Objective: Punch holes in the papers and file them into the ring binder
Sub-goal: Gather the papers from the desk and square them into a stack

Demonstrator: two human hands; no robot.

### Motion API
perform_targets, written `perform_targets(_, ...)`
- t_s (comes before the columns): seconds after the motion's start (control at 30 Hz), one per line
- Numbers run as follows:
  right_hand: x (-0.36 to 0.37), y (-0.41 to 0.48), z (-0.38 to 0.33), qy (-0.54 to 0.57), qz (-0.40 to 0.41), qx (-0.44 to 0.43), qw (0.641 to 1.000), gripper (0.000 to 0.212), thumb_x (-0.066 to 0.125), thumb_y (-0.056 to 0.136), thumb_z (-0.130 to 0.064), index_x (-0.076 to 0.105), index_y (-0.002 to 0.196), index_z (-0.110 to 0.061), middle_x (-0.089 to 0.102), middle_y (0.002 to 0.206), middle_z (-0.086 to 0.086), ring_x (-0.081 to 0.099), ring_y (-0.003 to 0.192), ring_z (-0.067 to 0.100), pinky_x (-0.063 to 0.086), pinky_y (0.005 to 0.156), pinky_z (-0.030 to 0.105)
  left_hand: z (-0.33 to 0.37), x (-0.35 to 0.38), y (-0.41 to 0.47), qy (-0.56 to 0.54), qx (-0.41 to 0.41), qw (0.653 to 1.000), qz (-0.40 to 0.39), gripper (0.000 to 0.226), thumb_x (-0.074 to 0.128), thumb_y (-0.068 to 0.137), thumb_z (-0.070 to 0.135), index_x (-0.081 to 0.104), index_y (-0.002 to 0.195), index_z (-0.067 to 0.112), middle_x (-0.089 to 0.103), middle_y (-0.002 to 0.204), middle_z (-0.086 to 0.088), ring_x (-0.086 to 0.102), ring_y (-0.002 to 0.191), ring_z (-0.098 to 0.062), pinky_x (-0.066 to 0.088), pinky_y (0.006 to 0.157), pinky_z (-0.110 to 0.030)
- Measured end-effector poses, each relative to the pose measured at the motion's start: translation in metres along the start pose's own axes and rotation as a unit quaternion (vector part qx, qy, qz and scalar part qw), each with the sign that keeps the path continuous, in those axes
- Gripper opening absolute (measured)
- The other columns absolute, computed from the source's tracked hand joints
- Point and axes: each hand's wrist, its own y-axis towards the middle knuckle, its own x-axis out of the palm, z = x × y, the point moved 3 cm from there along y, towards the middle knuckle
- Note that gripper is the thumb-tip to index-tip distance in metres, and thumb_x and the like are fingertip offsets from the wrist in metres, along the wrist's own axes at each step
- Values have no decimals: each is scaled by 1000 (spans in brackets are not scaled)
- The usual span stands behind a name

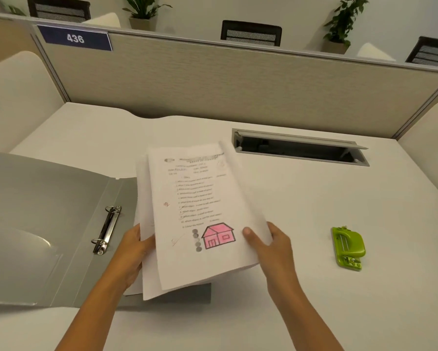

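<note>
While your left hand (133, 252) and right hand (268, 245) pinch the papers (200, 211) at their near corners, the light, limp sheets fan; square them first.

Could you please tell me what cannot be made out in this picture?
Head view:
- Text on the papers: blurred and too small to read.
- Number of sheets: they overlap.
- Right cover of the ring binder: mostly hidden under the papers.
- Left hand: its fingers are behind the papers.
- Inside of the cable slot: too dark.
</note>
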Motion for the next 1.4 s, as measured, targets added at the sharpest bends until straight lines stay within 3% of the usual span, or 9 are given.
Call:
perform_targets(0.27, 2, -4, 8, -174, -22, -28, 984, 30, 55, 92, -34, 48, 119, -23, 58, 105, -7, 57, 87, 12, 41, 57, 11, -5, 5, -3, -6, -10, 1000, -23, 27, 62, 86, 5, 64, 113, 10, 75, 99, -11, 73, 87, -28, 60, 64, -38)
perform_targets(0.4, 0, 3, 8, -234, -16, -35, 971, 34, 43, 97, -36, 48, 124, -17, 57, 119, 2, 55, 104, 20, 50, 83, 31, -2, 9, -5, 5, -8, 999, -40, 25, 64, 86, 6, 65, 110, 13, 76, 97, -9, 73, 85, -27, 60, 61, -35)
perform_targets(0.5, -3, 10, 8, -177, -35, 28, 983, 30, 37, 100, -30, 39, 126, -15, 55, 110, 1, 53, 91, 18, 43, 70, 28, 1, 14, -7, 6, -5, 998, -70, 28, 70, 82, 8, 65, 108, 15, 76, 97, -8, 73, 88, -28, 60, 64, -36)
perform_targets(0.67, 1, 15, 9, -119, -71, 48, 989, 37, 47, 96, -35, 41, 129, -19, 59, 119, -1, 61, 102, 23, 52, 87, 40, 10, 19, -14, 46, 12, 993, -111, 54, 77, 66, 51, 66, 109, 20, 76, 99, -2, 72, 92, -24, 59, 71, -35)
perform_targets(0.83, 21, 19, 1, -105, -69, 12, 992, 28, 60, 89, -31, 57, 114, -18, 67, 110, -1, 66, 95, 21, 56, 86, 42, 16, 16, -11, 28, -7, 1000, 9, 41, 25, 95, 55, 49, 123, 35, 64, 104, 9, 61, 95, -12, 46, 89, -34)
perform_targets(0.97, 45, 25, -5, -132, -57, -20, 989, 21, 60, 89, -31, 57, 101, -14, 64, 101, -1, 62, 84, 12, 50, 64, 21, 18, 0, -3, 71, 3, 995, 65, 49, 38, 91, 59, 57, 122, 26, 68, 111, 0, 65, 101, -22, 50, 92, -45)
perform_targets(1.1, 71, 37, -1, -221, -28, -29, 975, 32, 61, 87, -36, 57, 113, -17, 45, 124, 4, 44, 116, 23, 47, 91, 35, 15, -14, 6, 200, 45, 969, 135, 16, 51, 95, 29, 61, 101, 17, 69, 99, -5, 66, 80, -19, 51, 61, -31)
perform_targets(1.23, 89, 45, 3, -234, -47, -5, 971, 36, 61, 88, -32, 55, 118, -13, 32, 134, 6, 34, 124, 25, 39, 91, 28, 4, -24, 23, 274, 39, 945, 175, 30, 54, 93, 30, 64, 109, 7, 52, 132, -17, 62, 99, -29, 52, 71, -35)
perform_targets(1.4, 99, 48, 12, -189, -71, 27, 979, 32, 63, 87, -27, 53, 114, -12, 35, 124, 4, 54, 96, 21, 48, 84, 27, -3, -25, 32, 309, -1, 932, 190, 33, 51, 93, 32, 65, 106, 4, 49, 131, -24, 59, 104, -36, 51, 73, -39)
